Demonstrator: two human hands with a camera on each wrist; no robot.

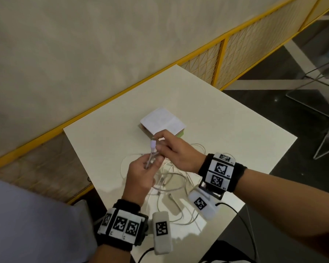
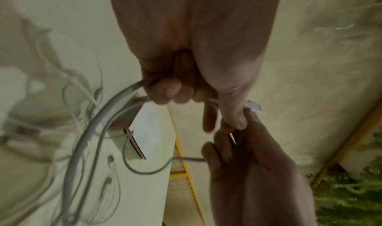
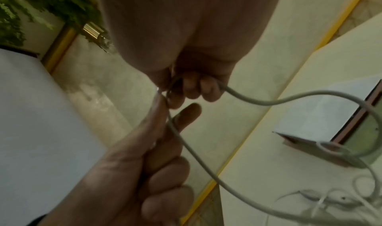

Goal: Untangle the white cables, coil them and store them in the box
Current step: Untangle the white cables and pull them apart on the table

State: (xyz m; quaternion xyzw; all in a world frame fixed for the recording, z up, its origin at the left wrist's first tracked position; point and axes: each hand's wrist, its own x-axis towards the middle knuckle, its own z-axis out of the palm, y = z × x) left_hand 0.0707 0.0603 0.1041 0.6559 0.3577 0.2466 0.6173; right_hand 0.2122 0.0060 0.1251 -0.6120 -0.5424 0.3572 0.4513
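Head view shows barely a start: both hands, left hand [image 1: 141, 173] and right hand [image 1: 176, 151], pinch one white cable [image 1: 152, 149] above the tangle [image 1: 171, 179] on the table [image 1: 235, 120], the box [image 1: 162, 121] just beyond apparently holding none.

Smooth plastic-looking white cables [image 1: 171, 175]; glossy table [image 1: 226, 118]; paper-like box [image 1: 162, 121].

The box [image 1: 162, 122] front is hidden behind the right hand [image 1: 176, 151]; the tangled cables [image 2: 51, 131] blur together.
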